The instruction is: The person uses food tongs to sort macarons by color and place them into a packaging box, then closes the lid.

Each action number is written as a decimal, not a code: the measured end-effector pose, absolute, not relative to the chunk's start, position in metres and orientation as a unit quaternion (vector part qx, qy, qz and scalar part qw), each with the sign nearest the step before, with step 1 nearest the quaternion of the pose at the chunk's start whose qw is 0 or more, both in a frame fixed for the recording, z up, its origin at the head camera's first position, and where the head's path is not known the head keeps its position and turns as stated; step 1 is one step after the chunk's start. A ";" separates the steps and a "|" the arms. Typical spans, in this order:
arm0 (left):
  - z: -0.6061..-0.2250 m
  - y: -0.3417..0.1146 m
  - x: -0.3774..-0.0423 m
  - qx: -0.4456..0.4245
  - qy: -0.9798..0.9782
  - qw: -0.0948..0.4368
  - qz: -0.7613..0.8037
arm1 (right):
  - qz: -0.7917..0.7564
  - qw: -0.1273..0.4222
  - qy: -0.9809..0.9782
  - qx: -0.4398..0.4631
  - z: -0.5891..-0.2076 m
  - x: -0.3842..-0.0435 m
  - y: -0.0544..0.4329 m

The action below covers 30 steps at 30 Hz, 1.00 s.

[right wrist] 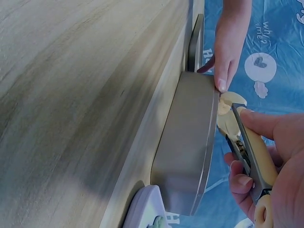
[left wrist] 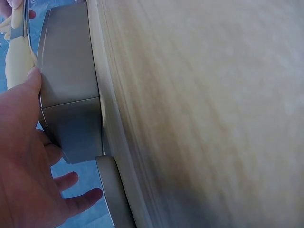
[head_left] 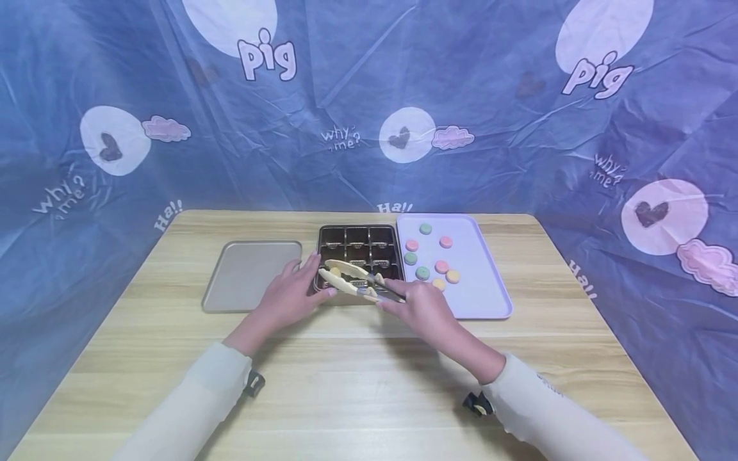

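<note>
My right hand (head_left: 425, 308) grips a pair of tongs (head_left: 346, 282) with cream tips and metal arms. The tips reach over the front-left compartment of a dark divided baking pan (head_left: 331, 232). A yellow macaron (head_left: 336, 273) shows between them; I cannot tell whether they pinch it. With thumb at the front rim and fingers round the left side, my left hand (head_left: 291, 293) holds the pan's front-left corner. In the left wrist view this hand (left wrist: 23, 156) lies against the pan's outer wall (left wrist: 69, 61). The right wrist view shows the tongs (right wrist: 254, 147) between thumb and fingers.
To the right, a lilac tray (head_left: 481, 298) bears several green, pink and yellow macarons, such as a pink macaron (head_left: 446, 242). A flat beige-grey tray (head_left: 236, 282) lies left of the pan. All stand on a wooden table (head_left: 357, 397) before a blue printed cloth (head_left: 357, 77).
</note>
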<state>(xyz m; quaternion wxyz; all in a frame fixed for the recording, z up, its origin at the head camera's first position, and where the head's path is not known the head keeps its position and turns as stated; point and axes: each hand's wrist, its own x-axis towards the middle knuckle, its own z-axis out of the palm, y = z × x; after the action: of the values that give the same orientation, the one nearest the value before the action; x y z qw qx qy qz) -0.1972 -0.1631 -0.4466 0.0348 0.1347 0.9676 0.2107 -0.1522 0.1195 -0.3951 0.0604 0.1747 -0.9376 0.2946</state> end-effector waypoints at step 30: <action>-0.445 -0.163 -0.197 0.127 0.968 0.040 0.215 | 0.313 0.066 -0.936 0.145 -0.397 -0.152 0.136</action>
<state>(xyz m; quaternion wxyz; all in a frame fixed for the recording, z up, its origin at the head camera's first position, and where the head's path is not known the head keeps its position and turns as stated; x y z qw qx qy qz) -0.1970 -0.1631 -0.4450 0.0398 0.1268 0.9676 0.2149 -0.1516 0.1364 -0.3967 0.0659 0.1450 -0.9364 0.3128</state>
